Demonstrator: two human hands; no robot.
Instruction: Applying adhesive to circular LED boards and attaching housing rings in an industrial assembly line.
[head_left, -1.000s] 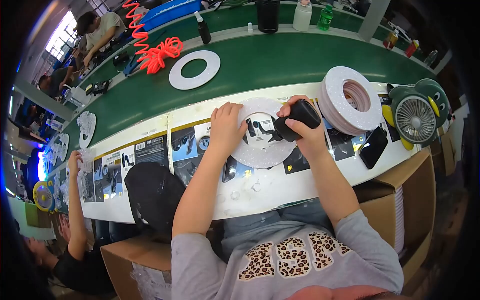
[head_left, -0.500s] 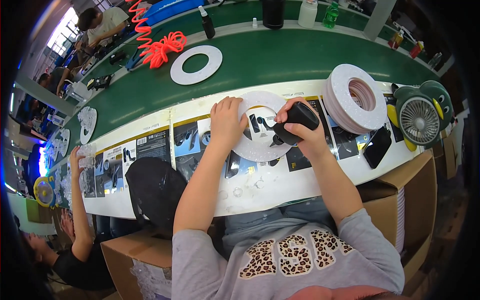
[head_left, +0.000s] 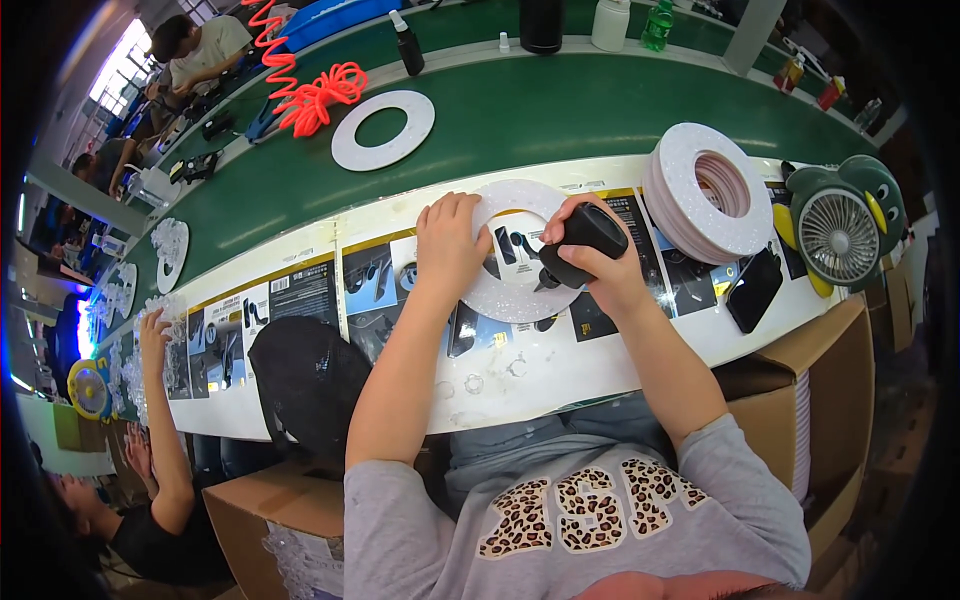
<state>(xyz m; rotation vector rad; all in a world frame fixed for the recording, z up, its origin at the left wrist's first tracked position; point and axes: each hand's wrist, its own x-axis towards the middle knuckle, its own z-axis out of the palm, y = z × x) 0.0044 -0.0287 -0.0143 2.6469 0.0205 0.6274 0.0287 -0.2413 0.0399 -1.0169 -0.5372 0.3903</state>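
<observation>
A flat white speckled ring point(head_left: 510, 304) lies on the printed sheets that cover the white worktop in front of me. My left hand point(head_left: 447, 245) rests over its left side, fingers stretched out flat and thumb on the ring. Wrapped in my right hand point(head_left: 612, 272) is a black handheld tool point(head_left: 592, 236) with a rounded body. Its narrow dark tip points down at the ring's lower right part. Whether the tip touches the surface I cannot tell. To the right stands a leaning stack of similar white rings point(head_left: 712, 185).
Right of the stack are a black phone point(head_left: 754, 290) and a green animal-shaped fan point(head_left: 838, 238). A single ring point(head_left: 352, 150) and a coiled red hose point(head_left: 325, 95) lie on the green bench. A black bag point(head_left: 308, 375) sits left; beyond it a co-worker's arm point(head_left: 165, 420) reaches clear plastic parts.
The view has shifted slightly. My hands, the ring and the tool keep nearly the same places relative to each other. The co-worker's raised hand at the left has moved a little.
</observation>
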